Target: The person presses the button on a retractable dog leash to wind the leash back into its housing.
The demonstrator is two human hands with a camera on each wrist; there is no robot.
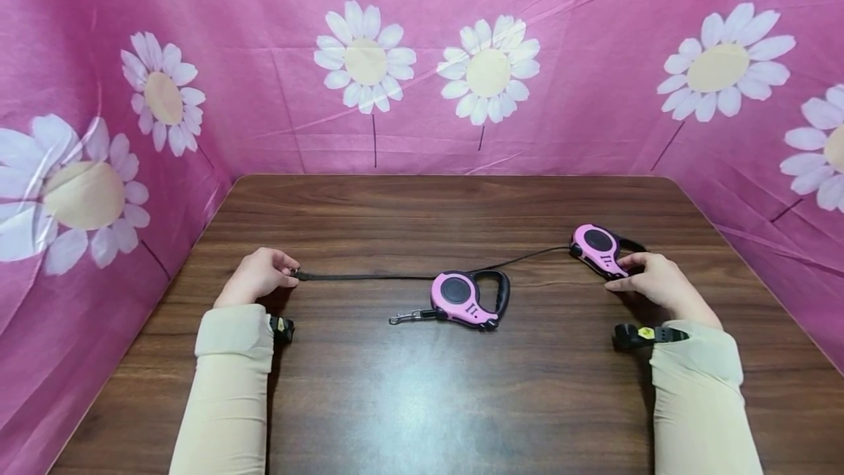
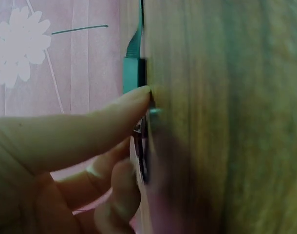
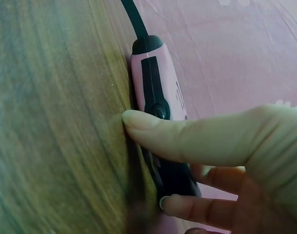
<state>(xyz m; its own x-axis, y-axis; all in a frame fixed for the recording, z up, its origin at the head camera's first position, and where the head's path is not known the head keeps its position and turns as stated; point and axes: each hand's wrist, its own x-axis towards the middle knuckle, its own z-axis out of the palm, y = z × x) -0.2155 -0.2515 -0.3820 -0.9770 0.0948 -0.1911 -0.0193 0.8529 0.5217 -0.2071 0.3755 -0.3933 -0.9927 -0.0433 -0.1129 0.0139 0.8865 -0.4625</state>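
At the right, my right hand (image 1: pixel 656 284) holds a pink and black retractable dog leash (image 1: pixel 596 242) near its handle. In the right wrist view, the thumb lies along the edge of the casing (image 3: pixel 170 92). My left hand (image 1: pixel 259 277) pinches the metal clip (image 2: pixel 140 146) at the end of a black strap (image 1: pixel 369 277). This strap runs low over the table toward a second pink retractable leash (image 1: pixel 455 290) in the middle, and a dark strap continues from there to the right-hand leash. The second leash lies flat, its own metal clip (image 1: pixel 405 317) pointing left.
A brown wood-grain table (image 1: pixel 422 218) carries both leashes. Pink cloth (image 1: pixel 264 94) with white daisies hangs behind the table and along both sides. Black straps with small devices (image 1: pixel 633 336) are worn at both wrists. Light reflects off the table's front middle.
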